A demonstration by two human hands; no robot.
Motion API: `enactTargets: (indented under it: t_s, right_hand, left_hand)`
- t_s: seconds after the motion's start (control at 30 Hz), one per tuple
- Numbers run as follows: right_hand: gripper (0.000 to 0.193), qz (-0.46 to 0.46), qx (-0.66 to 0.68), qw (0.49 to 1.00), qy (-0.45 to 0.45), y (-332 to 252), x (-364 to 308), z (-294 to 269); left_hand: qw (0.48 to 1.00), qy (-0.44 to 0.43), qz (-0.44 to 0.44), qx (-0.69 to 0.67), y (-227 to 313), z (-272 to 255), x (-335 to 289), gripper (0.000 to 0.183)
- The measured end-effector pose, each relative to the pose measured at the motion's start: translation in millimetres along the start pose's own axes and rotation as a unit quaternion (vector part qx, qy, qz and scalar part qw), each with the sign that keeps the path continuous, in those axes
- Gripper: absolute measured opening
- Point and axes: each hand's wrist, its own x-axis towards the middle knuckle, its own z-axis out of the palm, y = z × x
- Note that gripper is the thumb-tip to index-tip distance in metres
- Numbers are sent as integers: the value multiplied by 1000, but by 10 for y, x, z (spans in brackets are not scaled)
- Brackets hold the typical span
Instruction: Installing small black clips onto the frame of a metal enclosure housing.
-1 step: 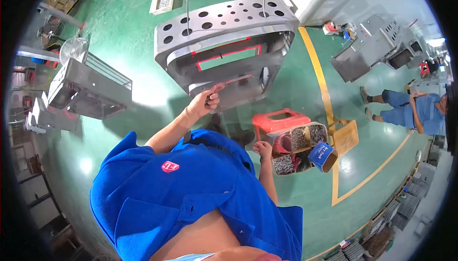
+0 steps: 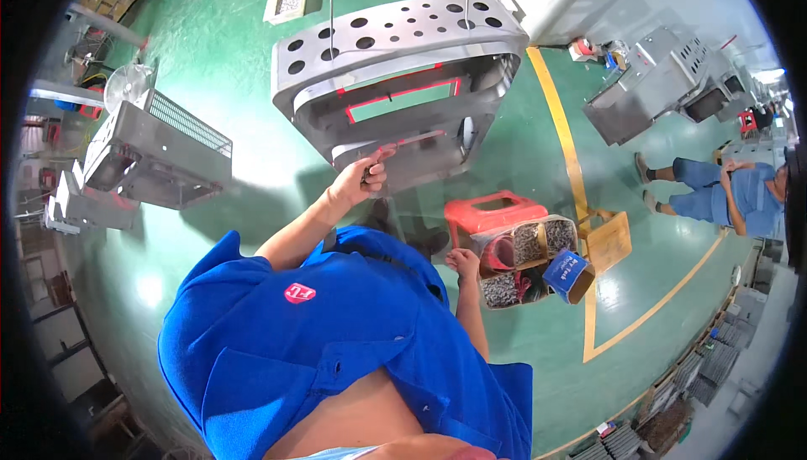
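A grey metal housing (image 2: 395,37) with round holes along its top hangs from two rods in front of me. Red edging (image 2: 403,102) runs round a rectangular opening in it. My left hand (image 2: 361,179) is at the housing's lower near edge, its index finger stretched toward a red strip there. The other fingers curl round something small and dark that I cannot make out. Beside a red plastic stool (image 2: 496,213), my right hand (image 2: 463,263) is closed in a pinch at the edge of a divided box (image 2: 527,245) of small metal parts. What it pinches is hidden.
A blue open carton (image 2: 565,273) leans on the parts box, with a yellow stool (image 2: 609,241) behind. Another grey housing (image 2: 160,153) and a fan (image 2: 130,84) stand left. A person in blue (image 2: 723,187) stands right, near grey machine housings (image 2: 656,86). Yellow lines mark the green floor.
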Motion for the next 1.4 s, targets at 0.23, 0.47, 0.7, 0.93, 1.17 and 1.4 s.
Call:
enactTargets:
  t_s: [0.23,0.47,0.7,0.93,1.17,1.4]
  right_hand:
    - [15,6,-34,999,9,0,20,261]
    - [9,18,-30,998,51,-81,-102,537]
    - [9,25,-51,996,64,-80,-248,675]
    - [9,25,-53,995,80,-15,-325,782]
    - [7,18,-43,995,85,46,-347,801]
    - [6,-29,-101,992,74,238,-249,696]
  left_hand:
    - [1000,12,-12,3,201,-176,21,35]
    - [999,-7,-20,34,380,-260,108,34]
    - [996,-29,-42,73,476,-141,209,31]
    - [995,-45,-56,68,526,157,274,31]
    - [992,-87,-72,60,555,251,282,33]
    - [992,-78,-77,58,450,257,252,33]
